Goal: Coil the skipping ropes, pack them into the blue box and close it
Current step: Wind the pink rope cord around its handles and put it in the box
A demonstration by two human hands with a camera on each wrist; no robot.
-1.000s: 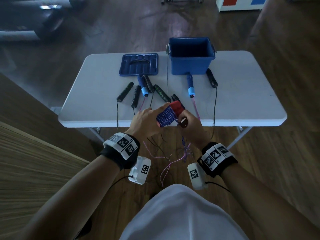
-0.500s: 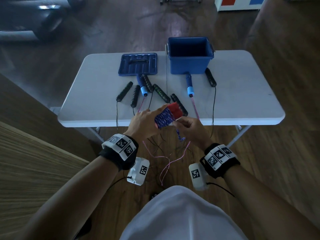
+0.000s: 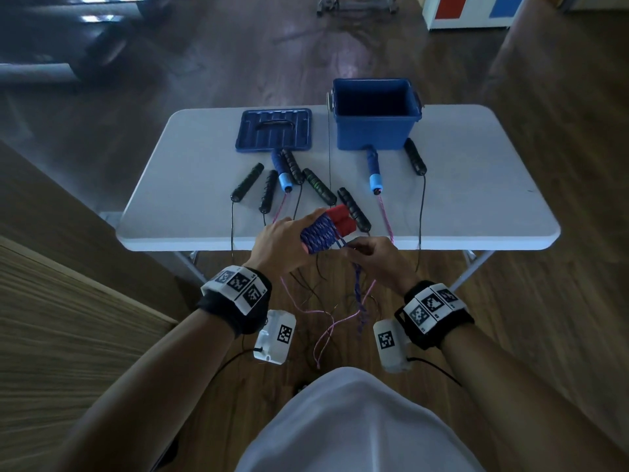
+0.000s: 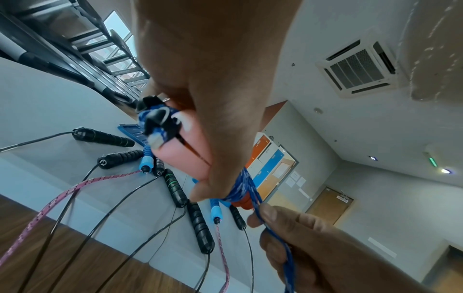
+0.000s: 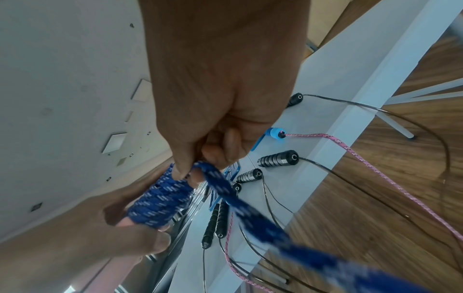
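My left hand (image 3: pixel 286 243) grips a pair of red skipping-rope handles (image 3: pixel 341 219) with blue braided rope (image 3: pixel 320 237) wound around them, just in front of the table's near edge. My right hand (image 3: pixel 374 258) pinches the loose blue rope (image 5: pixel 218 182) beside the coil; the free end (image 3: pixel 358 294) hangs down between my wrists. The open blue box (image 3: pixel 376 117) stands at the table's back, its lid (image 3: pixel 274 130) flat to the left. Several black-handled ropes (image 3: pixel 246 182) and a pink rope with blue handles (image 3: pixel 374 173) lie on the table.
The white folding table (image 3: pixel 476 185) has bare surface at its left and right ends. Rope cords (image 3: pixel 323 321) hang over the near edge down to the wooden floor. A wooden panel (image 3: pixel 51 318) stands at my left.
My right hand has shifted along the loose blue rope beside the coil, and a longer stretch of it now hangs down. The left hand stays on the wound handles.
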